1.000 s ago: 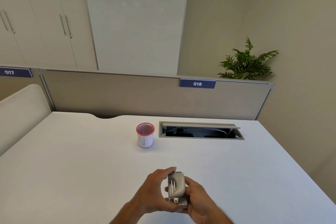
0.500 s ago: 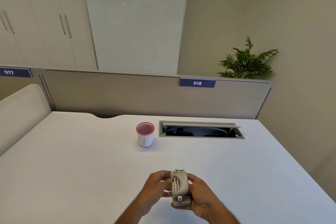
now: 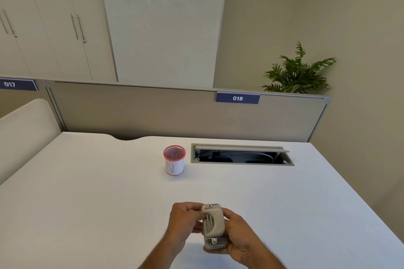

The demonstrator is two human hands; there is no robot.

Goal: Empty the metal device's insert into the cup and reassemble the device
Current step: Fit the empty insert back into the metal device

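White matte desk (image 3: 87,203) fills most of my view, smooth and plain, backed by a beige fabric partition (image 3: 131,113) carrying two dark blue number plates; the left one (image 3: 18,84) is cut off by the frame edge, the right one (image 3: 237,98) reads 018. Behind stand pale cabinet doors (image 3: 54,24) with slim metal handles and a frosted white panel (image 3: 164,22).

Moving rightward, I see a small round cup with a red mesh rim and a white paper band marked with a letter (image 3: 174,160), standing upright toward the far middle of the desk; I cannot make out what is inside it. Just right of it, apart from it, is a rectangular grey cable hatch (image 3: 241,154), lid raised, dark cables dim within.

Near the bottom edge, my left hand (image 3: 183,224) curls its fingers against the left side of the grey-beige metal device with a rounded lever top and two thin steel rods (image 3: 214,226), pinching near its upper end. My right hand (image 3: 238,236) wraps around the device's right side and underside, holding it above the desk, long axis pointing away from me. Its base is mostly hidden by my palm, and I cannot tell whether the insert is seated. Both forearms are cut off by the frame. A green leafy plant (image 3: 297,72) rises behind the partition at far right
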